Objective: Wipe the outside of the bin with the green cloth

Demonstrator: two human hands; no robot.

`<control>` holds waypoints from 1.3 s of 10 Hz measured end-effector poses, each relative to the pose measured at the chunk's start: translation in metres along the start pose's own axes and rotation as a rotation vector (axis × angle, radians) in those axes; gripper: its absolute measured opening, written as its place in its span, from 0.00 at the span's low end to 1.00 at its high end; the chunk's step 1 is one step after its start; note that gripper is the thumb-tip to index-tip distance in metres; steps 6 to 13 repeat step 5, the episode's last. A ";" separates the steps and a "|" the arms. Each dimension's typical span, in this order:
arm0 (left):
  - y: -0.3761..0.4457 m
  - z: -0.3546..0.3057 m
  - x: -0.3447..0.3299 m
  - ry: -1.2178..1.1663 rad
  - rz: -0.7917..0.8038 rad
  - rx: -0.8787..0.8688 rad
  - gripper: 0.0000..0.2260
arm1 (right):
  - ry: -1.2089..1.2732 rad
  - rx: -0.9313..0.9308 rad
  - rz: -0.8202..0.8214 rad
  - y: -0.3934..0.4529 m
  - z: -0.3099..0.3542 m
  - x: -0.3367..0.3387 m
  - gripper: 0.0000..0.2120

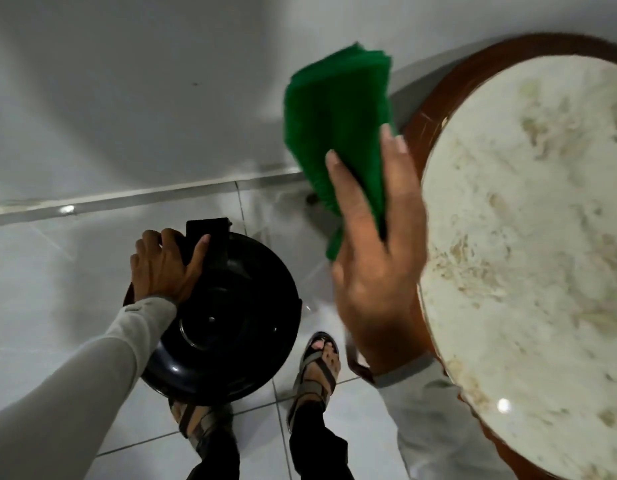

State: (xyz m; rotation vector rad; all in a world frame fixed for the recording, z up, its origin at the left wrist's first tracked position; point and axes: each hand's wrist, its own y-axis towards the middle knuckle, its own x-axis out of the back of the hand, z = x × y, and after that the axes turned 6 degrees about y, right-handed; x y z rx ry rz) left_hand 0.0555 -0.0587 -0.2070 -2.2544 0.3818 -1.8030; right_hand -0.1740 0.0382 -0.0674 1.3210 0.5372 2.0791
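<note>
On the tiled floor, low in the view and just in front of the feet, the bin (227, 327) is seen from above: black, round, its lid shut, a hinge block at the far edge. Only the lid is shown; the outer wall is hidden beneath it.

The left hand (163, 268) is laid on the lid's far-left rim, fingers curled over the edge beside the hinge block, the bin being steadied by it. A grey sleeve is worn.

The cloth (338, 112) is held up in the air, right of the bin and well apart from it, folded, green, blurred at its top. It is pinched by the right hand (373, 265) between thumb and fingers, the fingers stretched along its lower part.

To the right, a round marble-topped bench (529, 209) with a brown wood rim is noted, close by the right hand. A grey wall and skirting lie beyond. Sandals are worn.

Step judged: cloth in hand, wiping not yet begun; no contact between cloth and bin. Next move judged to call for the cloth to be lowered past the lid's rim and pressed flat to the side wall, the left hand's hold kept so the bin does not slide.
</note>
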 end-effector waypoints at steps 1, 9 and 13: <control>-0.007 -0.019 0.024 0.021 -0.068 -0.121 0.36 | -0.199 -0.041 -0.055 0.010 -0.025 0.024 0.22; -0.056 -0.171 0.169 0.175 -0.498 -0.643 0.33 | -0.430 -0.655 0.584 0.034 -0.080 0.101 0.32; -0.056 -0.171 0.169 0.175 -0.498 -0.643 0.33 | -0.430 -0.655 0.584 0.034 -0.080 0.101 0.32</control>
